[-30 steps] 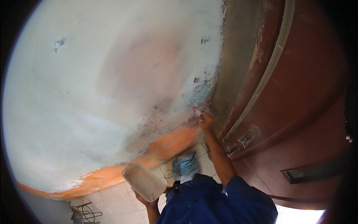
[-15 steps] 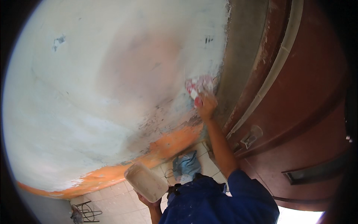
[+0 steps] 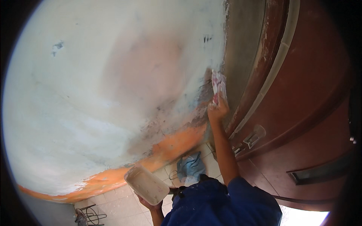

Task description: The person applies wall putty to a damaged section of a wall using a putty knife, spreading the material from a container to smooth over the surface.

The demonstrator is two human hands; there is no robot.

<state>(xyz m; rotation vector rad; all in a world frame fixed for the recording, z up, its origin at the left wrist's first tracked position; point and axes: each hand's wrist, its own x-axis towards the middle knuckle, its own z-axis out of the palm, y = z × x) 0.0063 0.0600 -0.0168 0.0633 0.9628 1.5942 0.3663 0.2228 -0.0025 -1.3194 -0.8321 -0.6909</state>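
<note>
Putty knife [image 3: 218, 83], light and stiff, is gripped by its handle in my right hand [image 3: 217, 110], blade flat against the wall [image 3: 113, 94] beside the door frame [image 3: 245, 75]; my left hand [image 3: 151, 205] cradles the shallow tray [image 3: 147, 184] from beneath.

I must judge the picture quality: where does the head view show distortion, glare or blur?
Head view: fisheye bends the door frame and wall; black corners ring it; bright glare at the lower right edge; the right hand and its putty blade look slightly soft.
</note>
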